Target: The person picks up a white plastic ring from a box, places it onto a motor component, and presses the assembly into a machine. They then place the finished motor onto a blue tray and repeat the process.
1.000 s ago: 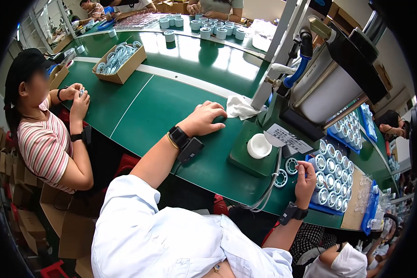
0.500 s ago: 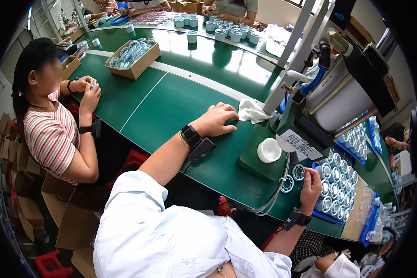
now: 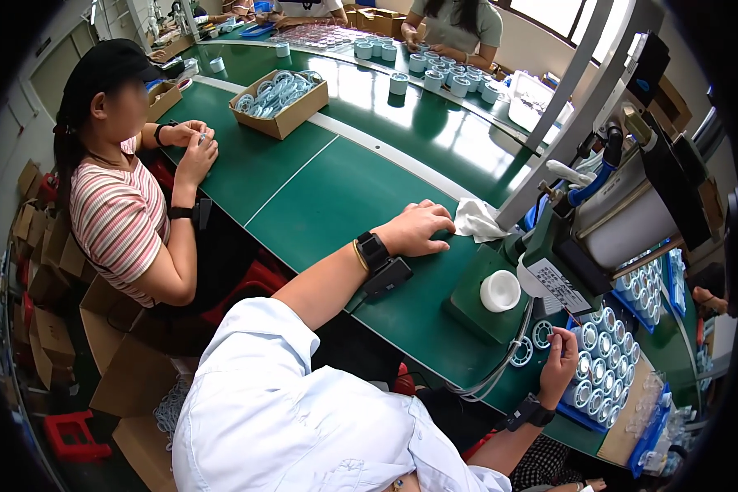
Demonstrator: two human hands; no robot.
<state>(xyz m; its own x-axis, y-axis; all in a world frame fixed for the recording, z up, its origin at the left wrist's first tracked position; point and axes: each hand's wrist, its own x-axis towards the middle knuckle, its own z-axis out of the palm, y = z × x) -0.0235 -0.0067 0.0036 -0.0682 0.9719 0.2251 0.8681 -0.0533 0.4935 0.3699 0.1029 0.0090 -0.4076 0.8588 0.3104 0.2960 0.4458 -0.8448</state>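
Note:
My left hand (image 3: 418, 228) lies on the green tabletop (image 3: 316, 201), palm down and fingers loosely bent, holding nothing. Just beyond its fingertips is a crumpled white cloth (image 3: 478, 220). My right hand (image 3: 558, 366) is raised between two pale blue rings and a blue tray (image 3: 580, 418) packed with round pale blue parts (image 3: 603, 361). Its fingers are curled together at the tips; whatever they pinch is too small to make out. One ring (image 3: 542, 334) lies close to those fingertips, the other ring (image 3: 521, 353) slightly nearer me. A white round cup (image 3: 500, 292) sits on the green press base (image 3: 476, 307).
The press's cylinder (image 3: 627, 213) overhangs the right side, with cables (image 3: 500, 373) hanging in front of its base. A co-worker (image 3: 119, 189) sits at the left near a cardboard box (image 3: 291, 119) of pale blue coiled pieces. More round parts (image 3: 459, 84) stand across the table.
The whole view has shifted, so the scene sits farther right and lower. Both my hands stay in nearly the same places, the right one still beside the rings.

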